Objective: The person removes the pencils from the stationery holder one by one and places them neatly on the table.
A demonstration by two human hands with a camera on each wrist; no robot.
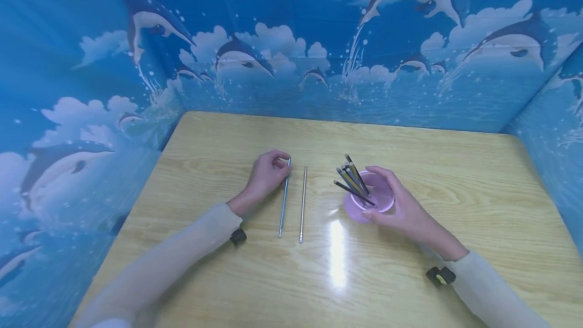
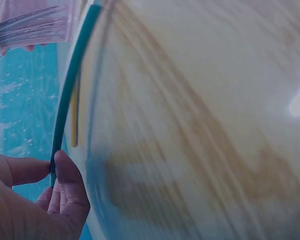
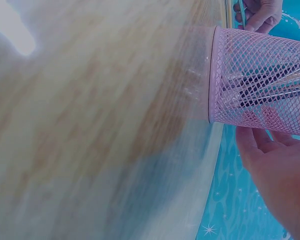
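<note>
My left hand point(image 1: 267, 173) pinches the far end of a teal pencil point(image 1: 284, 204) between thumb and fingers. In the left wrist view the teal pencil point(image 2: 72, 80) runs upward from the fingertips. A second pencil, golden-brown point(image 1: 303, 204), lies roughly parallel on its right, untouched. My right hand point(image 1: 405, 214) grips a pink mesh pen holder point(image 1: 354, 211) from its right side. Inside the holder several pencils point(image 1: 352, 178) lean left, dark and yellow ones among them. The right wrist view shows the holder's mesh wall point(image 3: 260, 80) with the pencils behind it.
The wood-grain table point(image 1: 237, 277) is bordered at the back and sides by blue dolphin-print cloth point(image 1: 291, 85). Light glares on the tabletop between the arms. Each wrist wears a small black device, such as the right one point(image 1: 440, 276).
</note>
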